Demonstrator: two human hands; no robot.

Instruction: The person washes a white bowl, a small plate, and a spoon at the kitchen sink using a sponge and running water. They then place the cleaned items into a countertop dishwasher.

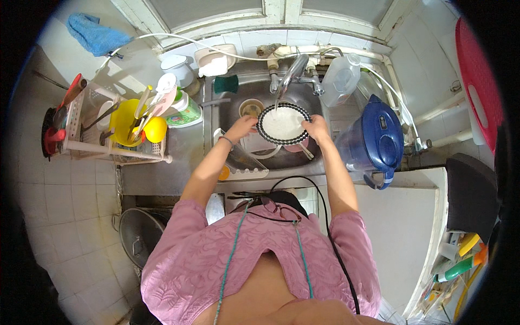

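Note:
A white plate with a black-and-white checkered rim [283, 123] is held over the steel sink basin [227, 106], beneath the spout of a chrome faucet [295, 73]. My left hand [243, 126] grips its left edge and my right hand [317, 128] its right edge. A thin stream of water seems to fall from the spout onto the plate. Behind the plate's upper left stands a round cup or bowl [250, 108] with brownish contents. Under the plate lie more dishes, partly hidden, and the handle of a utensil [305, 151].
A green scouring pad [226, 84] lies on the sink's back left rim. Left stands a dish rack [109, 149] with a yellow colander and utensils, beside a detergent bottle [185, 110]. Right are a clear plastic jug [342, 81] and a blue water filter pitcher [380, 136].

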